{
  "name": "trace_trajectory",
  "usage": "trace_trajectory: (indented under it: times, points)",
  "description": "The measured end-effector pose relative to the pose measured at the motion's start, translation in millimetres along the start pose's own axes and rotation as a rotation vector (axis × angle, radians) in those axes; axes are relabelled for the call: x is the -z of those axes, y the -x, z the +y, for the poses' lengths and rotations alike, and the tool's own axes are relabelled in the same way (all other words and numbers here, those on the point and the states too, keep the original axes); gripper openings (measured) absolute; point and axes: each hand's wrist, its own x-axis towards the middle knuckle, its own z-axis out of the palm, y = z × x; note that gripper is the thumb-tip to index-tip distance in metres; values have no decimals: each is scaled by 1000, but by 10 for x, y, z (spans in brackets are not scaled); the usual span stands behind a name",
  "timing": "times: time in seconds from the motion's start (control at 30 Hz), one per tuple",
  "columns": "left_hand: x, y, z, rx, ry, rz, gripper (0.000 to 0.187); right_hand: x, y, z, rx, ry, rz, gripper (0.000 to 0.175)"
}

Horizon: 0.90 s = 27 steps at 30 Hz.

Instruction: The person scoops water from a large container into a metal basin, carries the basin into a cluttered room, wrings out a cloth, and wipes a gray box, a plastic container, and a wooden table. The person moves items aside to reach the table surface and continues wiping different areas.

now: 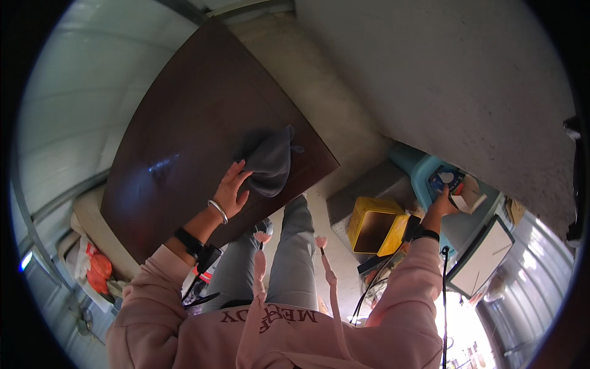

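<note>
My left hand (233, 190) reaches over the dark brown tabletop (198, 101) with its fingers apart. Its fingertips are at the near left edge of a rumpled dark grey cloth (271, 161); whether they press on it is hard to tell. The cloth has a small hanging loop on its right side. Off to the right, my right hand (443, 205) grips a small printed cardboard box (471, 193), blue, red and white, with a pale flap standing out. That box is over a light blue plastic container (420, 177), and part of it is hidden by my fingers.
A yellow bin (362, 226) with a dark inside stands right of my legs, on or against a grey ledge (341, 210). A white-faced framed panel (481, 258) leans at the far right. Red and white plastic bags (98, 267) lie at the left. Cables hang by my right arm.
</note>
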Motion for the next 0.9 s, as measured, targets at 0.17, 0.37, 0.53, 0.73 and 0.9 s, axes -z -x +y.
trace_trajectory:
  times: [0.17,0.37,0.53,0.73,0.9]
  points:
    - [56,52,-11,122,-24,148,63,-71,-23,-73,-49,-86,35,68]
    - [-18,-288,49,205,-261,229,64,0,295,-489,-667,142,-407,69]
    - [122,-446,69,17,-57,250,29,-419,2050,-1188,-393,35,-1566,53]
    - [286,325,342,-90,398,356,29,-1216,3672,-1853,-60,215,-2212,38]
    - [697,1596,264,126,297,592,28,-1089,4213,-2926,1301,535,-2225,27]
